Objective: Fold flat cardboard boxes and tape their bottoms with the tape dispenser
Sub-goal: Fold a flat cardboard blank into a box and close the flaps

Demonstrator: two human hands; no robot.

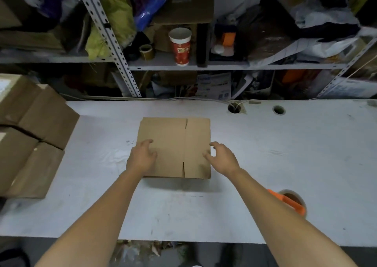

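— How does the box look?
— Brown box (175,147) mid-table, flaps closed, seam running front to back. My left hand (141,156) lies slack on its left side. My right hand (222,158) is loose-fingered at its right edge, holding nothing.
— Any writing?
— The print on the red cup (180,46) is too blurred to read.
— And the room?
— White table (265,164), cluttered shelf (163,66) behind.

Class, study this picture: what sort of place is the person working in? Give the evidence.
Probably a storeroom or packing area: slotted metal shelving crammed with bags, assembled cardboard boxes stacked at the left, and another box on the white worktable.
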